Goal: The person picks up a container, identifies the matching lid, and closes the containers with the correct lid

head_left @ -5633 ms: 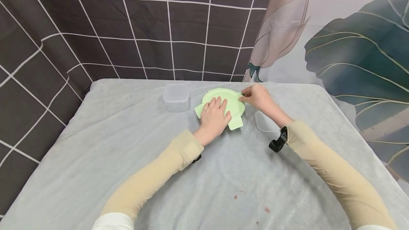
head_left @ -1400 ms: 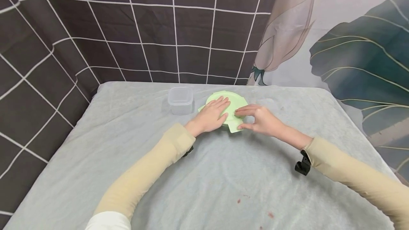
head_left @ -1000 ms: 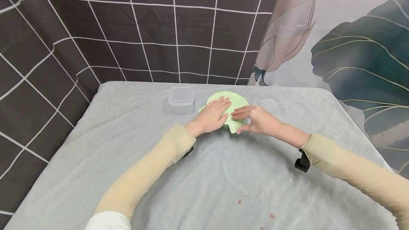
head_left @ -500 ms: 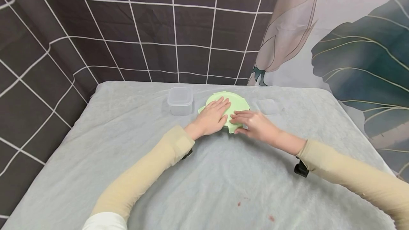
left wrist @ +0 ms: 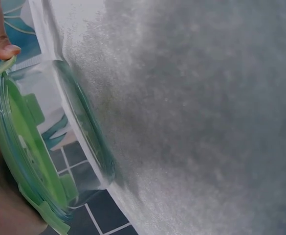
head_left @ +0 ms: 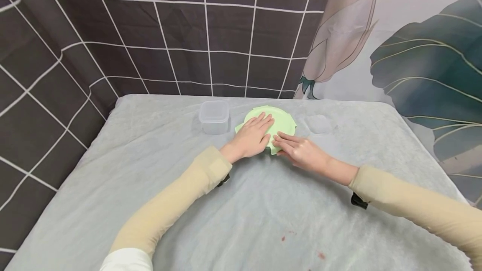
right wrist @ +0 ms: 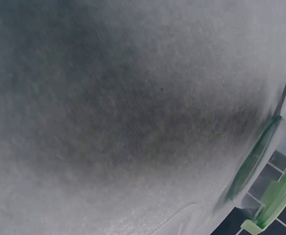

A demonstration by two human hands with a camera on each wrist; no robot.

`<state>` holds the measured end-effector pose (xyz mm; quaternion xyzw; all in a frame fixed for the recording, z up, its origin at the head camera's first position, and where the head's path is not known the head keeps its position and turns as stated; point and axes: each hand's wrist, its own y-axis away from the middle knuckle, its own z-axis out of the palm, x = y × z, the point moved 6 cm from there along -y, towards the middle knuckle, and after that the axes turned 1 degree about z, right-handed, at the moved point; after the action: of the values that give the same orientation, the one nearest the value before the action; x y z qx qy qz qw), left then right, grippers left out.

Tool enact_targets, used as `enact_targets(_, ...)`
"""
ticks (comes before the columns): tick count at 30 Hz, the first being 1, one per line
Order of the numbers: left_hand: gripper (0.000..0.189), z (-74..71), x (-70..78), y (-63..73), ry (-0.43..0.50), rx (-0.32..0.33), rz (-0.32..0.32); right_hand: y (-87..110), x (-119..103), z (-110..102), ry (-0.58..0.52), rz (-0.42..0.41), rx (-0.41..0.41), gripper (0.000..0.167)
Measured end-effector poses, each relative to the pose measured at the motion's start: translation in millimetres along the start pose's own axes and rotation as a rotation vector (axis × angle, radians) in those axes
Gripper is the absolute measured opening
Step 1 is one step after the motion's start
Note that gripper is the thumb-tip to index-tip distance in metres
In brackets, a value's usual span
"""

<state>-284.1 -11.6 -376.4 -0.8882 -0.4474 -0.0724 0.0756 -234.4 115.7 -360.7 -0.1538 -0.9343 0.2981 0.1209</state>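
Note:
A round glass food container point(left wrist: 81, 120) stands on the cloth, with a light green lid point(head_left: 281, 121) on top. My left hand point(head_left: 249, 138) rests flat across the left part of the lid, fingers spread. From the right, my right hand point(head_left: 306, 152) pinches the lid's near edge: its fingertips lie on top and the thumb presses the near flap point(head_left: 273, 150). In the left wrist view that thumb point(left wrist: 8, 49) sits on the flap's outer end. The right flap now points downward at the rim. Part of the lid is hidden under both hands.
Left of the glass container stands a square clear plastic box point(head_left: 214, 121). A flat clear plastic lid point(head_left: 318, 123) lies to the right. Grey cloth covers the table point(head_left: 233, 221), with small reddish spots near the front. A dark gridded curtain point(head_left: 180, 28) hangs behind.
My right hand has moved from the lid's right flap to the near one, whose end has tilted downward under the thumb. The left hand has stayed on the lid.

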Motion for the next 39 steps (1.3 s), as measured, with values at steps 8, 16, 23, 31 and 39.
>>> enact_targets(8,0.053,-1.4,1.0,0.7,0.002,-0.019,-0.003,1.4,0,2,0.01,-0.012,0.047,0.026)
enact_targets(16,0.053,0.7,-0.7,-0.9,0.005,-0.03,0.047,0.4,-2,1,0.009,0.04,0.062,0.041)
enact_targets(23,0.052,0.5,-9.0,-6.1,0.019,-0.01,0.126,-1.1,-2,2,0.037,0.066,0.103,0.041)
enact_targets(31,0.052,0.8,-17.2,-7.6,0.047,-0.025,0.185,0.8,12,5,-0.057,0.106,0.118,0.037)
enact_targets(39,0.053,-1.9,-18.4,-5.3,0.03,-0.043,0.203,7.2,26,6,-0.134,0.074,-0.049,0.036)
